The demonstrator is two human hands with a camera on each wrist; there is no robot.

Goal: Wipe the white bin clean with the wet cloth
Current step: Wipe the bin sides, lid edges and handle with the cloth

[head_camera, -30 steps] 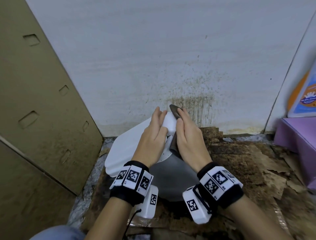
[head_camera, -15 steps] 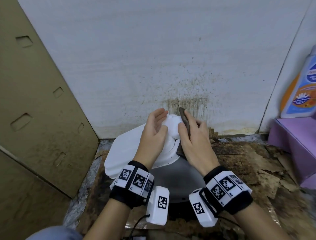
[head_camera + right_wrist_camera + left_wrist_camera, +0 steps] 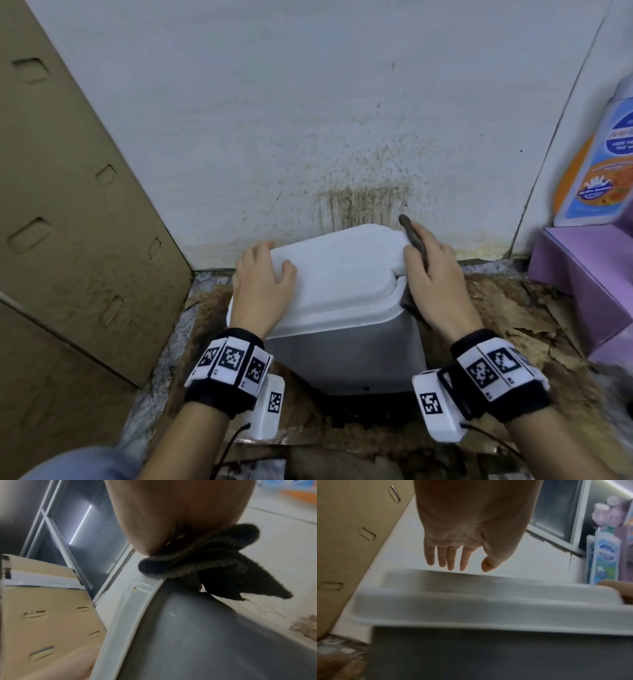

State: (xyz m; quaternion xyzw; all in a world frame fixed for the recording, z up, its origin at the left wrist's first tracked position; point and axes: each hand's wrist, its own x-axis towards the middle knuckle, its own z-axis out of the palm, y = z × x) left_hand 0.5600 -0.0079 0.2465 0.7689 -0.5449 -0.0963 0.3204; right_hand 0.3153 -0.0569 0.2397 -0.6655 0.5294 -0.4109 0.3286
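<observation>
The bin stands on the floor against the wall, with a white lid [image 3: 342, 277] over a grey body [image 3: 349, 353]. My left hand [image 3: 263, 277] lies on the lid's left end, thumb on top and fingers straight [image 3: 447, 559] over the far edge. At the lid's right end my right hand [image 3: 431, 274] grips a dark, folded cloth [image 3: 416, 240] and presses it against the lid's rim [image 3: 130, 601]. The cloth [image 3: 205, 563] bunches under my thumb, with a corner hanging free beside the grey wall.
A big cardboard sheet [image 3: 68, 205] leans close on the left. The white wall [image 3: 308, 102] behind has a brown stain [image 3: 363, 202]. A purple box [image 3: 582, 274] with a detergent bottle [image 3: 596, 171] sits at the right. Torn brown card [image 3: 513, 325] covers the floor.
My hands were together at one corner of the lid. They have moved apart: the left to the left end, the right with the cloth to the right end. The bin now shows broadside.
</observation>
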